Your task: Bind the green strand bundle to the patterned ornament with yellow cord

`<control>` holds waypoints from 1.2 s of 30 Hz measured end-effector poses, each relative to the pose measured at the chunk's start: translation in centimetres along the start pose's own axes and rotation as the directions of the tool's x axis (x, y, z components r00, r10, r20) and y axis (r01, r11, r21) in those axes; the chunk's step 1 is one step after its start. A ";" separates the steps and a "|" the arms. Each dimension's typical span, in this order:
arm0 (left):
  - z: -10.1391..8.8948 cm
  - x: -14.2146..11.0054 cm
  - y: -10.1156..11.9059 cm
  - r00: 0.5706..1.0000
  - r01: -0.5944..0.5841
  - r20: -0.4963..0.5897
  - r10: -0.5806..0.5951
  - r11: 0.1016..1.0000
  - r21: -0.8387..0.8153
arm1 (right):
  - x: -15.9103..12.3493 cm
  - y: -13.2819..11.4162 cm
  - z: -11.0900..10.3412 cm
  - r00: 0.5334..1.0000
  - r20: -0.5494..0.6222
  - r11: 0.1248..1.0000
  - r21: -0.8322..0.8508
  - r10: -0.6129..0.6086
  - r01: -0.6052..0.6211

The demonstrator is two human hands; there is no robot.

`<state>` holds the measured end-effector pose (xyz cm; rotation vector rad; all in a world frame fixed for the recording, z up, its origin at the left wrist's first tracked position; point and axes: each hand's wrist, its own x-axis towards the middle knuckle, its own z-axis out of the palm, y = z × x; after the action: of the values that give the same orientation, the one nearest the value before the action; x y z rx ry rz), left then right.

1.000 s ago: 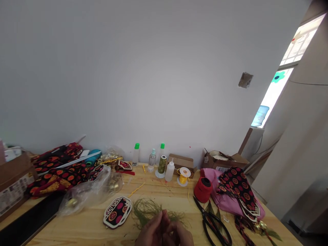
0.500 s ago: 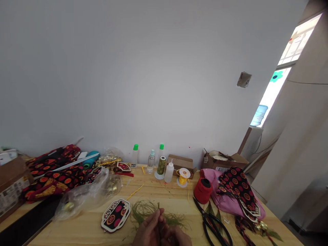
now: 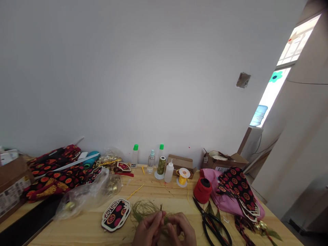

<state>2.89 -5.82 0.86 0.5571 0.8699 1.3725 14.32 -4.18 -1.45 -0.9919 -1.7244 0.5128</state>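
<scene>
My left hand [image 3: 150, 228] is at the bottom centre, thumb and fingers pinched round a bundle of green threads [image 3: 161, 207], whose short tip sticks up above the fingertips. Close on its right is my right hand [image 3: 182, 229], fingers bent in a pinch; whatever lies between them is too small to make out. Loose green threads [image 3: 143, 209] spread curling over the table behind and between the hands. To the left lies a pendant [image 3: 116, 215] with a white openwork frame, dark patterned cloth and a yellow cord. Black scissors [image 3: 214, 223] rest to the right.
Behind stand a green thread spool [image 3: 161, 165], a white squeeze bottle [image 3: 169, 172], a yellow cord spool [image 3: 182, 178] and several clear bottles. A red thread cone [image 3: 202, 191] and pink bag [image 3: 222, 205] sit right. Patterned cloth [image 3: 55, 174] and a plastic bag [image 3: 84, 198] lie left.
My right hand has moved slightly right and up, away from my left, with its fingers lifted more. The thread tip has shifted slightly right in my left hand's pinch.
</scene>
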 end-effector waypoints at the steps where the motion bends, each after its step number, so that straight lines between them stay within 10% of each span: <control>1: 0.2 -0.2 0.1 0.999 -0.031 0.018 0.030 0.997 0.069 | 0.5 -0.4 -0.2 0.999 0.035 0.999 0.036 0.017 -0.018; 16: -1.1 0.1 1.0 0.966 -0.127 0.258 -0.007 0.858 0.497 | 3.0 -2.9 -1.1 0.893 0.393 0.733 0.537 0.219 -0.416; 23: 0.5 0.2 3.7 0.891 -0.369 0.452 0.036 0.635 0.678 | 3.2 -1.6 -0.6 0.884 0.359 0.562 0.682 0.299 -0.467; 26: 0.7 0.9 5.0 0.868 -0.405 0.496 0.021 0.609 0.682 | 3.9 -1.1 -1.7 0.911 0.288 0.650 0.638 0.297 -0.413; 31: -1.2 2.8 7.2 0.944 -0.293 0.279 0.174 0.833 0.469 | 2.9 1.4 -6.3 0.936 -0.007 0.900 0.276 0.352 -0.337; 36: -4.7 4.2 7.4 0.982 0.007 0.185 0.028 0.982 -0.187 | -1.2 4.1 -9.1 0.934 0.022 0.926 -0.135 0.358 -0.352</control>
<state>-5.40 -1.33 3.08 0.5358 0.5798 1.3701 24.38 -3.89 -1.72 -1.4094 -1.6396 0.6655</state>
